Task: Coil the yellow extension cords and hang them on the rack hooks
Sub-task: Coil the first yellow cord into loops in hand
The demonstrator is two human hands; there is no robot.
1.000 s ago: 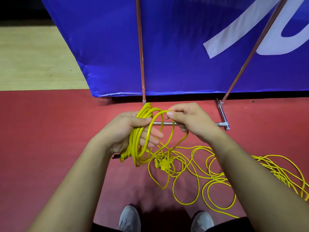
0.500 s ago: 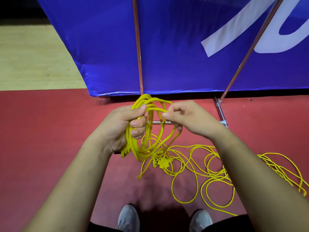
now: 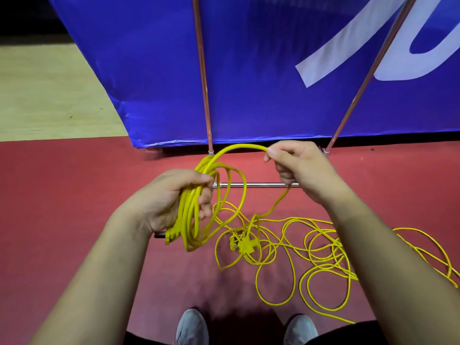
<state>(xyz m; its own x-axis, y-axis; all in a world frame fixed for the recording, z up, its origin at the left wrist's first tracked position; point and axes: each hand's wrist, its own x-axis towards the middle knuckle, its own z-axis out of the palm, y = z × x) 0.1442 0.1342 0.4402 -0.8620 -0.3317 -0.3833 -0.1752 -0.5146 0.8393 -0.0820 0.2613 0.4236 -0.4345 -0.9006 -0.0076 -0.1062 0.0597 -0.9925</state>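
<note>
Coiling is the step in hand, and I'd judge it well short of finished. The person's left hand (image 3: 171, 197) is wrapped round a bundle of loops (image 3: 190, 220) of thin yellow extension cord. Its fingers curl over the strands with the thumb on top, and the loops hang from the fist above the red floor (image 3: 62, 195). The right hand (image 3: 301, 168) is held up and off to the side, apart from the left. It pinches the cord between thumb and forefinger, the other fingers curled in. A curved span of cord (image 3: 239, 146) arches from that pinch back to the bundle, and below the hand the cord drops to the floor. There the rest lies in a loose yellow tangle (image 3: 323, 257) spreading rightward, with a yellow plug (image 3: 245, 245) caught in it ahead of the grey shoes (image 3: 191, 327).

Behind the hands stands the chrome tube rack (image 3: 204, 95), in front of a blue fabric banner (image 3: 261, 58). No hooks are in view.

Next, by my reckoning, the right hand should come across and lay the arched span into the left fist as a loop matching the others, then slide out along the cord for more. The knot round the plug may snag, so the pull wants to be gentle. Hanging is a long way off.
</note>
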